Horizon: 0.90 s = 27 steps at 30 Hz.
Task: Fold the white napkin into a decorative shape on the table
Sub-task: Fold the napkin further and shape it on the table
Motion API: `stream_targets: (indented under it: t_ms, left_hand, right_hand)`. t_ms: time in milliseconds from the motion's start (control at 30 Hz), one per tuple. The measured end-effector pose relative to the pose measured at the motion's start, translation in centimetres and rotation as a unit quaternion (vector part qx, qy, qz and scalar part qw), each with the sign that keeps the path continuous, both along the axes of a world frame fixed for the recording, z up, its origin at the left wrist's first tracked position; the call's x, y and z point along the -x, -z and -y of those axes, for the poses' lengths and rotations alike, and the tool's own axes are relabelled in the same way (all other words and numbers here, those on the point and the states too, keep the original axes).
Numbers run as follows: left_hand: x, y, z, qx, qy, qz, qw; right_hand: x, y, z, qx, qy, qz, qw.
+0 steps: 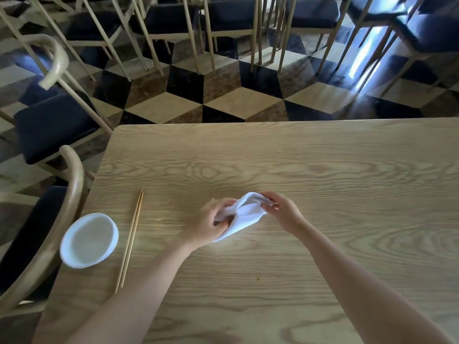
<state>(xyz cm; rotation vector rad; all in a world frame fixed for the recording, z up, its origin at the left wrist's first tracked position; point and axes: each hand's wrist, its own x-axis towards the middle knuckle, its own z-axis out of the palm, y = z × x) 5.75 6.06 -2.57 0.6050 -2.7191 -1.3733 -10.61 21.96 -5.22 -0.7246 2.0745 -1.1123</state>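
The white napkin (244, 214) is partly folded into a narrow, pointed shape near the middle of the wooden table (323, 170). Its lower tip touches the tabletop and its upper end is bunched. My left hand (207, 224) grips the napkin's left side, fingers curled into the folds. At the top right end, my right hand (283, 211) pinches the cloth between thumb and fingers. Both hands hold the napkin slightly above the table.
A white bowl (89, 240) sits at the table's left edge, with a pair of wooden chopsticks (130, 240) lying beside it. Chairs with dark cushions (49, 125) stand to the left and beyond the table on a chequered floor.
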Motion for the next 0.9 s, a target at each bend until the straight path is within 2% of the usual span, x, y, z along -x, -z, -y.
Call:
stream_targets:
  t_ms: [100, 167, 300, 367, 467, 600, 767, 900]
  left_hand:
    - [-0.2, -0.2, -0.5, 0.014, 0.023, -0.004, 1.000]
    - [-0.3, 0.0, -0.7, 0.077, 0.044, -0.003, 0.996]
    - [0.6, -0.1, -1.5, 0.132, -0.052, -0.060, 0.988]
    - [0.9, -0.3, -1.5, 0.123, -0.075, -0.074, 0.987]
    - [1.2, -0.5, -1.7, 0.086, -0.088, -0.089, 0.988]
    - [1.6, -0.8, -1.7, 0.063, -0.085, -0.097, 0.990]
    - [1.5, -1.4, -1.2, 0.045, -0.089, -0.110, 0.989]
    - [1.6, -1.5, -0.6, -0.007, -0.158, -0.091, 0.983]
  right_hand:
    - [0.3, 0.0, -0.1, -0.024, 0.000, -0.015, 1.000]
    - [0.2, 0.1, 0.0, -0.027, 0.000, -0.037, 0.999]
    - [-0.1, -0.8, 0.6, 0.054, 0.053, -0.186, 0.980]
    - [-0.3, -1.1, 1.0, 0.061, -0.025, -0.245, 0.967]
    - [-0.2, -0.8, 1.4, -0.026, -0.119, -0.276, 0.953]
    - [0.4, -0.7, 1.3, -0.074, -0.137, -0.319, 0.935]
    - [1.8, -1.0, 0.2, -0.107, -0.174, -0.323, 0.924]
    - [2.4, -1.4, -0.6, -0.084, -0.193, -0.378, 0.902]
